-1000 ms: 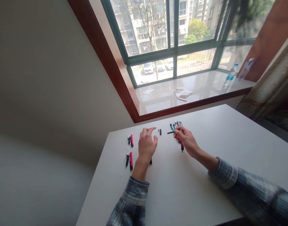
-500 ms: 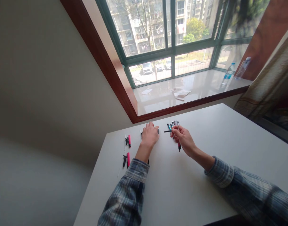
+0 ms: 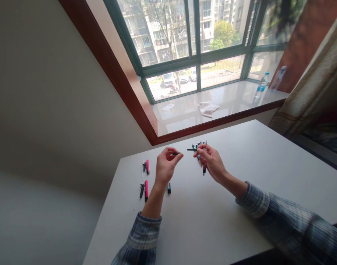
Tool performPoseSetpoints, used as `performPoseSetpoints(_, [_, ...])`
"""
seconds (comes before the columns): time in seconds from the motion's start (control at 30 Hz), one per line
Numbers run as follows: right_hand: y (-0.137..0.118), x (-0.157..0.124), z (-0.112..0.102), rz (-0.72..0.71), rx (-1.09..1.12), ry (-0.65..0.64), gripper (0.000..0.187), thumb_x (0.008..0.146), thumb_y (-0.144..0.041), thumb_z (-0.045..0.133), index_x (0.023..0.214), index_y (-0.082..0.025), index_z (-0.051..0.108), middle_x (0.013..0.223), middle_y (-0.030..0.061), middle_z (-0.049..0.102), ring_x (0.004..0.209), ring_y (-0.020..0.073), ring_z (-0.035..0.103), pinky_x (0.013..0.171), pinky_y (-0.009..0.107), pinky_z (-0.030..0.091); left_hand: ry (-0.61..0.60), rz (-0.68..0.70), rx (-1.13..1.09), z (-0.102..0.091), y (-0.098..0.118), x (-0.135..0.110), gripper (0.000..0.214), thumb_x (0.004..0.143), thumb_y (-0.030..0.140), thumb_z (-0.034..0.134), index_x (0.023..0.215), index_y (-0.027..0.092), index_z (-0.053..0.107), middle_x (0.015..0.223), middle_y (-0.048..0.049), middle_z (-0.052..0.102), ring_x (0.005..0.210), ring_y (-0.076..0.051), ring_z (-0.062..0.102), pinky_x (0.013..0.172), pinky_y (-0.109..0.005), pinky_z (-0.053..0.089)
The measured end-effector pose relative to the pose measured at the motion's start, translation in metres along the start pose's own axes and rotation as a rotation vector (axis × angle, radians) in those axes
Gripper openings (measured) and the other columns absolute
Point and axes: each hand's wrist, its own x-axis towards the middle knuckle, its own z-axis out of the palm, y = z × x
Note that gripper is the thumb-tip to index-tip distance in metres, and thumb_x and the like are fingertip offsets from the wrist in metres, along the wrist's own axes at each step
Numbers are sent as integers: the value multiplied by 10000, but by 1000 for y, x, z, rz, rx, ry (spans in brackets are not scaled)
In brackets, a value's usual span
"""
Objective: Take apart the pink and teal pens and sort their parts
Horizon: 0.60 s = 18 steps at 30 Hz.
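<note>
My left hand [image 3: 165,167] is raised over the table, thumb and fingertips pinched on a small dark pen part [image 3: 176,154]. To its right, my right hand [image 3: 212,162] grips a thin black pen part [image 3: 191,149] that points left toward the left hand; a gap separates the two parts. A red-and-black pen end [image 3: 204,169] shows below the right fingers, and a slim pale tip sticks up above them; I cannot tell whether these are held or lie behind. Several teal-and-dark pens [image 3: 195,146] lie behind the right hand, partly hidden.
Pink pen barrels [image 3: 146,190] with black pieces [image 3: 142,190] and thin refills lie on the white table [image 3: 212,221] at left. A dark-and-teal pen piece [image 3: 169,188] is beside my left wrist. Beyond the table, the windowsill [image 3: 182,119] holds a cloth [image 3: 208,109] and a bottle [image 3: 261,88].
My left hand has come up off the table with a small dark pen part between its fingers. My right hand keeps its grip on the thin black part. The view has shifted slightly.
</note>
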Motion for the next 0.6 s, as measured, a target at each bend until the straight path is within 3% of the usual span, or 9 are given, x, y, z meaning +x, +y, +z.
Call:
performPoseSetpoints(0.1, [-1, -4, 4, -44, -34, -72, 295, 856, -472, 728, 908, -211, 600, 813, 30, 719, 497, 82, 345, 456, 249, 281, 32, -151, -379, -4, -8, -13, 341, 727, 360, 882, 951, 186, 691, 959, -50, 750, 879, -161, 702, 915, -332, 546])
performPoseSetpoints(0.2, [-1, -8, 5, -82, -120, -94, 306, 867, -501, 731, 904, -212, 635, 814, 42, 728, 496, 91, 374, 457, 259, 297, 40, -241, -557, -6, -16, -17, 380, 715, 355, 899, 1003, 189, 714, 1065, -59, 758, 922, -144, 714, 988, -326, 540])
performPoseSetpoints(0.4, [2, -8, 2, -110, -177, -86, 323, 859, -522, 743, 923, -218, 654, 803, 44, 738, 497, 104, 402, 456, 267, 320, -48, -243, -560, -1, -13, -21, 367, 845, 412, 793, 1129, 197, 705, 1181, -89, 737, 954, -170, 733, 985, -340, 556])
performPoseSetpoints(0.6, [5, -6, 1, -119, -164, -94, 325, 870, -509, 748, 944, -209, 647, 799, 43, 739, 494, 98, 406, 448, 255, 314, -87, -234, -545, 2, -5, -27, 377, 854, 385, 787, 1163, 186, 703, 1144, -78, 730, 921, -172, 737, 973, -336, 552])
